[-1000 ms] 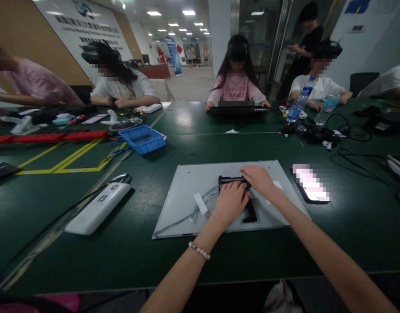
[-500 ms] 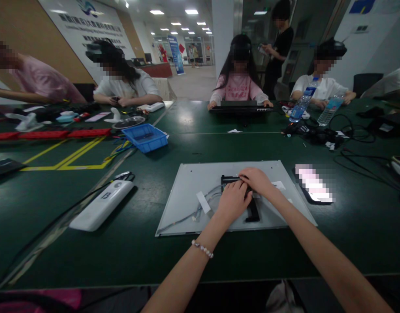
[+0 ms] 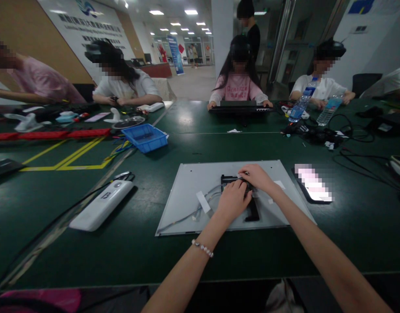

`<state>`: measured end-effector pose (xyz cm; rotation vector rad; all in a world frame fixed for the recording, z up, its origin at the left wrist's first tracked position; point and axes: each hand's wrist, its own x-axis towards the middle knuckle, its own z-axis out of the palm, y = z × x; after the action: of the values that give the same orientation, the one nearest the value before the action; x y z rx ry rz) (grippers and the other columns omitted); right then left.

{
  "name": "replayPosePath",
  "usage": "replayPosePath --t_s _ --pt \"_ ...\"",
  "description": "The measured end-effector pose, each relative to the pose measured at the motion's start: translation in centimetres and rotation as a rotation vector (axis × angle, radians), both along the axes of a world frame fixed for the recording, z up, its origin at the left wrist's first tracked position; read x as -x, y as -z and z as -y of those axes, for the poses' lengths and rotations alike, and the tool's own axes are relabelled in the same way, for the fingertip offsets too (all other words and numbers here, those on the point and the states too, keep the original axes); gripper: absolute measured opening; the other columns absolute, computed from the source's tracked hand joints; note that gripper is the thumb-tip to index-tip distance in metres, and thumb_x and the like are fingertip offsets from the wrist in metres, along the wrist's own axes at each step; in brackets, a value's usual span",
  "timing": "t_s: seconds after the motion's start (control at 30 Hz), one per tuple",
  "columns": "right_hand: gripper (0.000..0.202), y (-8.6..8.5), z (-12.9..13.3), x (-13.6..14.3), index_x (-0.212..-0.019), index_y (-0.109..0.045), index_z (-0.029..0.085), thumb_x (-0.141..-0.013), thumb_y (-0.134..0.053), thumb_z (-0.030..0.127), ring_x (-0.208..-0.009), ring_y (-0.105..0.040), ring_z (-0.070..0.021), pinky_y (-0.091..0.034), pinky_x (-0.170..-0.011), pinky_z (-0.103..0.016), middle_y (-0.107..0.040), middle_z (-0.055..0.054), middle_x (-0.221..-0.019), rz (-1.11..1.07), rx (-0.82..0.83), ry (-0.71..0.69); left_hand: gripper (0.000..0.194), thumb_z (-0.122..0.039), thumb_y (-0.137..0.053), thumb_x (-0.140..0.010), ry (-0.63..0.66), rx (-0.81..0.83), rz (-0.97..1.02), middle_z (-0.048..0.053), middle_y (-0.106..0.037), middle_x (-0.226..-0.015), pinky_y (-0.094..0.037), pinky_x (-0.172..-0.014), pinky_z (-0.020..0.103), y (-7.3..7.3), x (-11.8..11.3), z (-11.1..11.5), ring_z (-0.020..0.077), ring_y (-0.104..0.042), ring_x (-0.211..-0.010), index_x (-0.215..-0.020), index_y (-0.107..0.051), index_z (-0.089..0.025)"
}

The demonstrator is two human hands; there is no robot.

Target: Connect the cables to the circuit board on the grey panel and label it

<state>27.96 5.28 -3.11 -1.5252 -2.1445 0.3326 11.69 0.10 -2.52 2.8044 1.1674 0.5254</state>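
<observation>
A flat light-grey panel (image 3: 186,182) lies on the green table in front of me. On its middle sits a black plastic bracket (image 3: 252,212), with thin grey cables (image 3: 183,221) and a strip of white tape (image 3: 203,202) to its left. My left hand (image 3: 234,198) rests over the bracket, fingers together and bent onto it. Just beyond, my right hand (image 3: 256,177) is closed in a pinch at the bracket's upper part, close to the left fingertips. What the right fingers pinch is hidden.
A white power bank (image 3: 103,204) with a cable lies to the left, a phone (image 3: 314,184) to the right. Farther off are a blue tray (image 3: 146,139), plastic bottles (image 3: 302,102) and black cables. Across the table a person holds a black monitor (image 3: 240,108).
My right hand has shifted very slightly at the bracket's top, its wrist a little higher; my left hand stays put. In the background the standing person has moved left behind the seated one.
</observation>
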Motion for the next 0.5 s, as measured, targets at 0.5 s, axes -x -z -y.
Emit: replayPosePath --t_s 0.5 --pt "0.015 0.4 -0.46 -0.39 -0.089 -0.07 0.018 -0.082 -0.059 0.024 -0.091 -0.06 -0.0192 -0.043 -0.084 -0.029 -0.068 -0.008 -0.094 0.03 0.028 -0.08 0.029 -0.032 -0.038 -0.093 0.006 -0.023 0.004 0.011 -0.056 -0.111 -0.042 -0.091 0.04 0.1 0.06 0.02 0.0232 -0.054 -0.102 -0.111 -0.051 -0.014"
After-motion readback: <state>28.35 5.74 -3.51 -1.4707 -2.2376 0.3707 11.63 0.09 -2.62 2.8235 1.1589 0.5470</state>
